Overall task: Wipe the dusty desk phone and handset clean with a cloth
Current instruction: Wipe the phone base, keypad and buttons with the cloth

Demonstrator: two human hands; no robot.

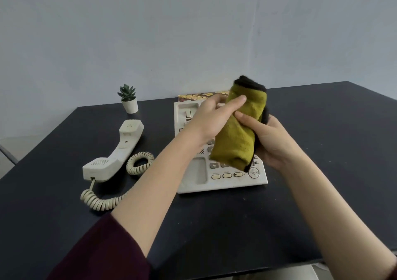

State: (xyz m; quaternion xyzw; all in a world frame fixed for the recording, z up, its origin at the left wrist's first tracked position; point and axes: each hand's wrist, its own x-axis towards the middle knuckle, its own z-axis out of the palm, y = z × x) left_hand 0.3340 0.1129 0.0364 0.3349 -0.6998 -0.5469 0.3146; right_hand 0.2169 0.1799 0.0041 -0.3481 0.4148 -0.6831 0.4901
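A folded yellow-green cloth (240, 133) with a dark edge is held up above the cream desk phone (197, 178). My right hand (272, 144) grips the cloth from the right side, thumb across its front. My left hand (212, 116) holds its upper left part, thumb on the front and fingers hidden behind it. The phone base lies on the dark desk (214, 226) with most of its keypad hidden behind the cloth and hands. The cream handset (116, 153) lies off the cradle to the left, face up, its coiled cord (103, 202) trailing toward the base.
A small potted succulent (128, 99) stands at the back left of the desk. A patterned box (202, 96) lies behind the phone against the wall. The desk's front edge runs just below my forearms.
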